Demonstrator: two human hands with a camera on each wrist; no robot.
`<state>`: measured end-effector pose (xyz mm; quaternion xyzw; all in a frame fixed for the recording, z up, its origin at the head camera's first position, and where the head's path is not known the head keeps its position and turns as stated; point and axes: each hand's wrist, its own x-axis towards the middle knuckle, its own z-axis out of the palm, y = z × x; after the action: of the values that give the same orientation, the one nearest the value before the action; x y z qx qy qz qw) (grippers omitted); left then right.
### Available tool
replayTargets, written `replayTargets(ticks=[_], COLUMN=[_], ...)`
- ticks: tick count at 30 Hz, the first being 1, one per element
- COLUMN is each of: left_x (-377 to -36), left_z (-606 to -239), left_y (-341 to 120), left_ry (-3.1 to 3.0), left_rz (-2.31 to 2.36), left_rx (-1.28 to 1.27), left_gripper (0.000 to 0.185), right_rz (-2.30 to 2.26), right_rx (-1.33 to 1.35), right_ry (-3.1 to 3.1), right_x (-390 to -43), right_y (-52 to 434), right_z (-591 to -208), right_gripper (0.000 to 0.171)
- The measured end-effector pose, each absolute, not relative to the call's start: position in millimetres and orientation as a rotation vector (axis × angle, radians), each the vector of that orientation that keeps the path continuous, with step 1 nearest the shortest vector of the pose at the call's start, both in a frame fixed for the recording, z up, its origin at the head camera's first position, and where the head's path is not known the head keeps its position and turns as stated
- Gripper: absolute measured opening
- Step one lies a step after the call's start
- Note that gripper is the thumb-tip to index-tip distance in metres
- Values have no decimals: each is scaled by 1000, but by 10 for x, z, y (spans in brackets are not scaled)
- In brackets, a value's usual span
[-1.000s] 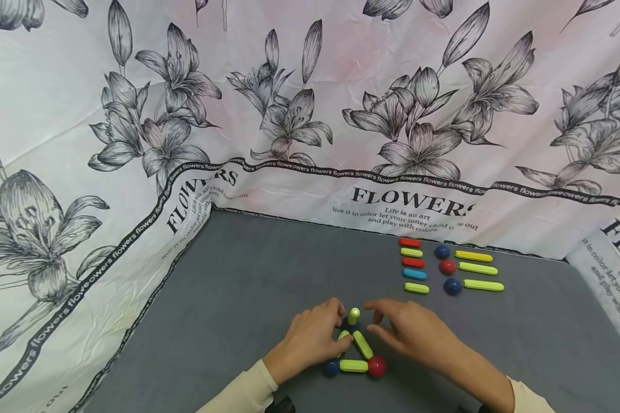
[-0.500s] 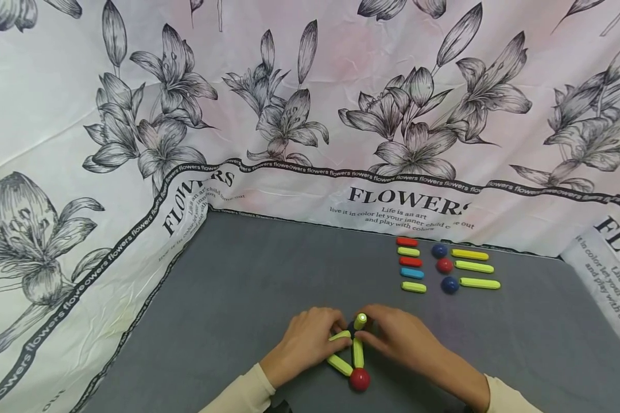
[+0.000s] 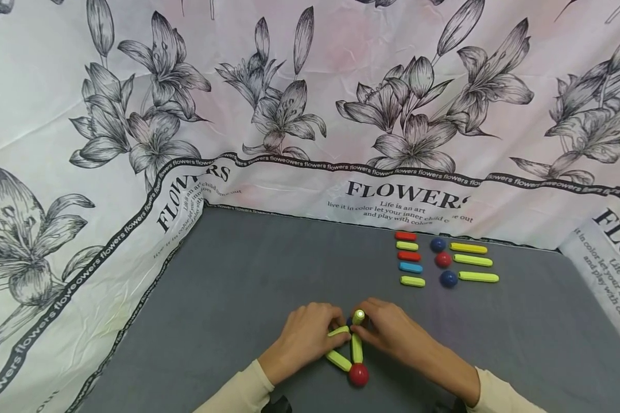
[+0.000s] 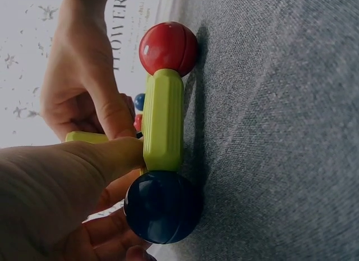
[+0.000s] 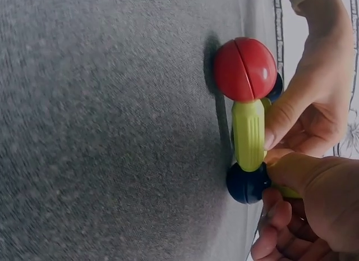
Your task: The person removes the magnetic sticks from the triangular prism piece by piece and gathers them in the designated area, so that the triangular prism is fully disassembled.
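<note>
A triangle of yellow-green magnetic rods and balls lies on the grey cloth. Its red ball (image 3: pixel 359 374) is at the near corner, with one rod (image 5: pixel 248 134) running from it to the far blue ball (image 5: pixel 247 183). From that far ball a short upright rod (image 3: pixel 359 317) rises. My right hand (image 3: pixel 392 328) pinches around the upright rod's foot, right at the far ball. My left hand (image 3: pixel 309 332) pinches the triangle's left rod (image 3: pixel 338 331) between thumb and fingers. In the left wrist view the other blue ball (image 4: pixel 162 206) sits beneath my left hand, joined by the near rod (image 4: pixel 164 119).
Toward the back right, short rods in red, yellow-green and blue (image 3: pixel 410 267) lie in a column. Beside them are blue and red balls (image 3: pixel 443 260) and longer yellow and yellow-green rods (image 3: pixel 472 260). Flower-printed cloth (image 3: pixel 289 183) stands along the back and left.
The triangle has turned, bringing its red ball to the near point and the other blue ball under my left hand. My right hand has moved in from beside the upright rod and pinches it.
</note>
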<state>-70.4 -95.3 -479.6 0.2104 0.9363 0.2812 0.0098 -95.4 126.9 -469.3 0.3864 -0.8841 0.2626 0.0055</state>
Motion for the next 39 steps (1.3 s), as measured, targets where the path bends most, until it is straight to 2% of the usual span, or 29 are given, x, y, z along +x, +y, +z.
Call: replayTargets(ticks=[11,20,26,32,39], left_x=[-709,-703,-695,-696,-690], left_z=[-4772,-4752,-4752,-4776,-4782], left_y=[-964,-966,-961,-949,-941], left_ry=[2916,2949,2969,2954,2929], left_rz=[853,810,801,837,841], left_rx=[665,672,669,672,678], left_gripper=[16,17,18,19,19], right_rz=[828,845,780,701,525], right_rx=[1228,1054,927,913,872], right_ry=[-2725,-2794,-2787,-2684,-2755], right_x=[-933,-950,-979,-998,-1018], right_y=[1271,1501,1716,1912,2075], right_z=[-4697,-4537,-4479,-4508,-4505], right_gripper=[16,11,21,35,36])
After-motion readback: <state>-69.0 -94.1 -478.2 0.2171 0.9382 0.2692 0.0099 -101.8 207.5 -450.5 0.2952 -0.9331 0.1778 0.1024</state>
